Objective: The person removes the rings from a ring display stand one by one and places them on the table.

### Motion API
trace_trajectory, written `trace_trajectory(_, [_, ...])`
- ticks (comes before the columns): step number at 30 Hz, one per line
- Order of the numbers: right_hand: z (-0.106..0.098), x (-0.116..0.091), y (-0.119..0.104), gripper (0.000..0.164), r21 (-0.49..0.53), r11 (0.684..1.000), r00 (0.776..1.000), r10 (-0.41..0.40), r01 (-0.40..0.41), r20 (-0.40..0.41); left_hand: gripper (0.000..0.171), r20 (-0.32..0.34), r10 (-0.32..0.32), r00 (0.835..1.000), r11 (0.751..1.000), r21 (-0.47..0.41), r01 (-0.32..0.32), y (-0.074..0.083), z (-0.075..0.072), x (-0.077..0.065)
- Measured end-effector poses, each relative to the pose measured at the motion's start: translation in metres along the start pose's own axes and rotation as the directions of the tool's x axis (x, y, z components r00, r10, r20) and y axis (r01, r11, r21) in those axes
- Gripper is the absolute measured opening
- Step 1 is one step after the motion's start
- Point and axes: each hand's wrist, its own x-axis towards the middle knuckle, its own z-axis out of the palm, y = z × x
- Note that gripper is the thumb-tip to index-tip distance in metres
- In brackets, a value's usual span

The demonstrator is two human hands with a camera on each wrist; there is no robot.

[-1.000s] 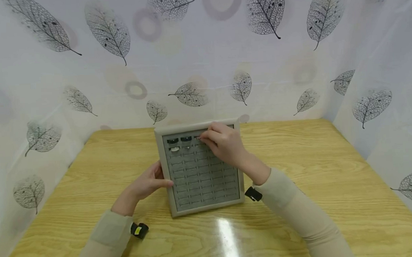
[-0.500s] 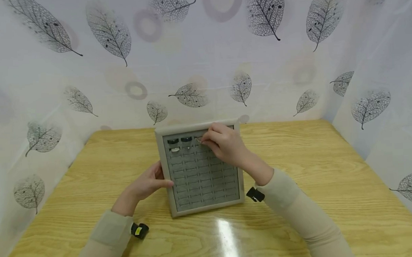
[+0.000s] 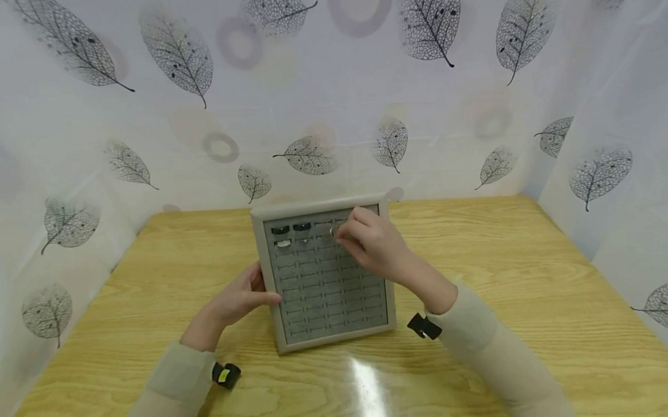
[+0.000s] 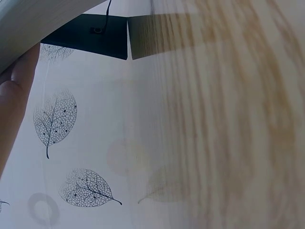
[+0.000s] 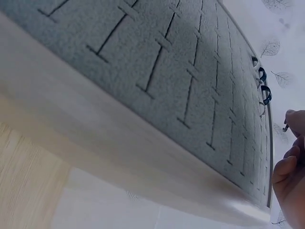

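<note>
A framed ring display board with grey slotted padding leans upright on the table. My left hand holds its left edge, thumb on the front and fingers behind. In the left wrist view only part of the left hand shows under the frame. My right hand pinches a thin silvery ring just off the board's upper rows. Two black rings sit in the top row. Below them are a white ring and a small ring. In the right wrist view, fingertips hold the ring beside the frame.
The wooden table extends around the board. Leaf-patterned cloth stands behind and at both sides. A dark stand leg shows behind the board in the left wrist view.
The right hand has pulled the silvery ring out of the top-row slot and drawn it slightly right and down. The left hand and the board have stayed in place.
</note>
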Motion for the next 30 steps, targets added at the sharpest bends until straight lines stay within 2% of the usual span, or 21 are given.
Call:
trace_trajectory(4, [-0.008,-0.007,-0.001,0.004,-0.01,1.0,1.0,0.022,-0.022,0.02,0.079,0.0,-0.002,1.0,1.0,-0.003,0.002,-0.001,0.0,-0.001])
trace_trajectory(17, [-0.043,-0.043,0.007,0.012,-0.079,0.996,0.995,0.056,-0.05,0.086,0.08,0.0,-0.009,1.0,1.0,-0.006,0.009,-0.001,0.0,0.0])
trace_trajectory(20, [-0.05,-0.054,0.009,0.005,-0.088,0.995,0.993,0.064,-0.055,0.097,0.08,0.001,-0.006,1.0,1.0,-0.003,0.006,-0.001,0.0,0.0])
trace_trajectory(24, [-0.056,-0.067,0.012,0.031,-0.094,0.993,0.991,0.082,-0.073,0.104,0.079,0.002,0.002,1.0,1.0,-0.003,-0.002,-0.001,-0.001,0.0])
trace_trajectory(26, [-0.057,-0.073,0.013,0.039,-0.096,0.992,0.99,0.089,-0.079,0.108,0.079,0.004,0.003,1.0,1.0,-0.007,-0.003,-0.001,-0.001,0.0])
trace_trajectory(28, [-0.058,-0.08,0.015,0.038,-0.098,0.992,0.988,0.095,-0.083,0.121,0.079,0.005,0.0,1.0,1.0,-0.014,0.0,0.0,-0.001,0.0])
trace_trajectory(30, [-0.058,-0.086,0.017,0.029,-0.103,0.991,0.984,0.103,-0.089,0.143,0.079,0.01,-0.006,1.0,1.0,-0.023,0.006,0.001,0.0,0.0])
